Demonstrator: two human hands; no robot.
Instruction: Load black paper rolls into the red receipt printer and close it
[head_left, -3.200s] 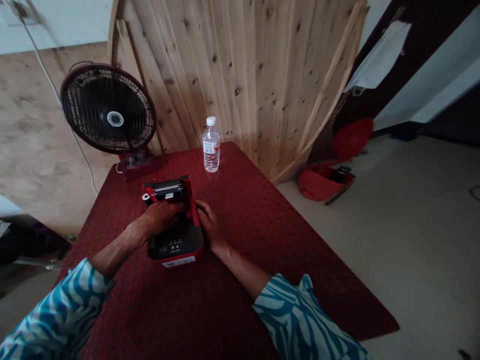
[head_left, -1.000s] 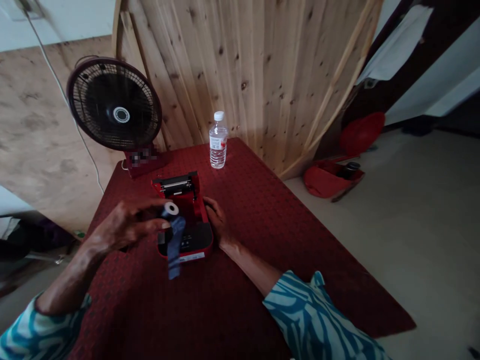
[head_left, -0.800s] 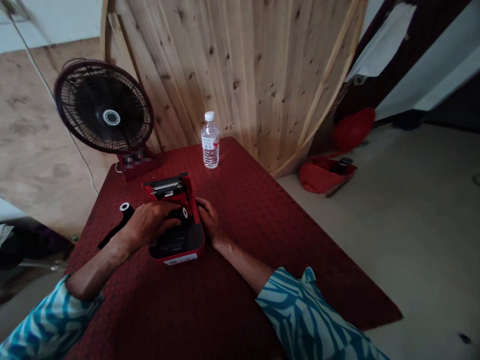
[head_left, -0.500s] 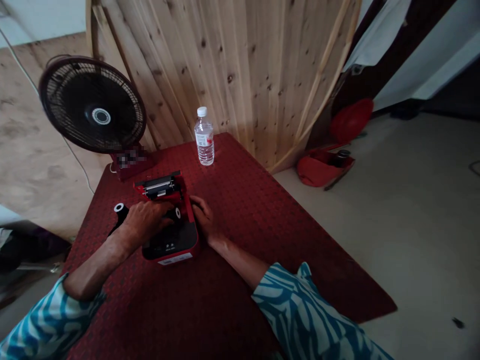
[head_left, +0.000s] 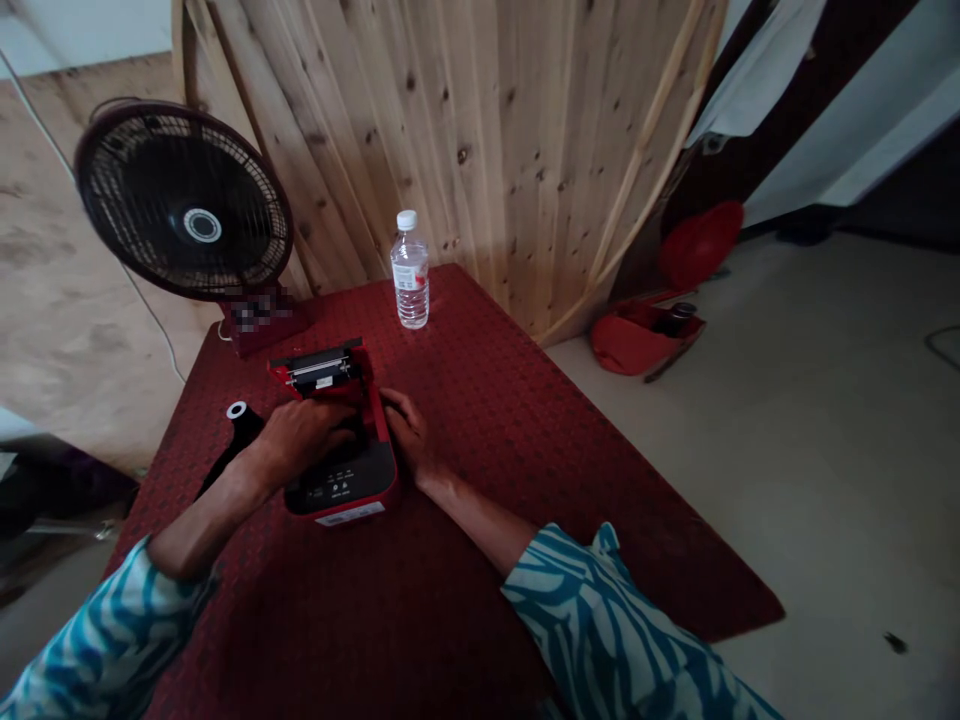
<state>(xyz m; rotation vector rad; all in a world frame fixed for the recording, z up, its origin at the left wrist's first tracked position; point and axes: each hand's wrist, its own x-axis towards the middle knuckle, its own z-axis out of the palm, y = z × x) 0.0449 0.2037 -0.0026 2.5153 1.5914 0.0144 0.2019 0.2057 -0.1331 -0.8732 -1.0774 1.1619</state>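
Note:
A small red and black printer [head_left: 341, 488] stands on the table with its lid [head_left: 322, 368] raised at the back. My left hand [head_left: 304, 438] reaches into its bay from the left, fingers curled down. Those fingers cover the black roll with a white core that showed there half a second ago. My right hand [head_left: 407, 432] grips the printer's right side wall, fingertips by the upper edge. Left of the printer lies another black roll [head_left: 241, 428] with a white core end, partly hidden behind my left forearm.
A clear water bottle [head_left: 411, 285] with a white cap stands at the table's back. A dark fan [head_left: 184, 205] is at the back left, before a wooden panel [head_left: 480, 130]. Red dustpan-like object [head_left: 637, 345] lies on the floor at right. Dark red cloth covers the table [head_left: 525, 430].
My left hand has pressed slightly further right into the bay, and the roll's white core end has gone from sight. My right hand stays against the printer.

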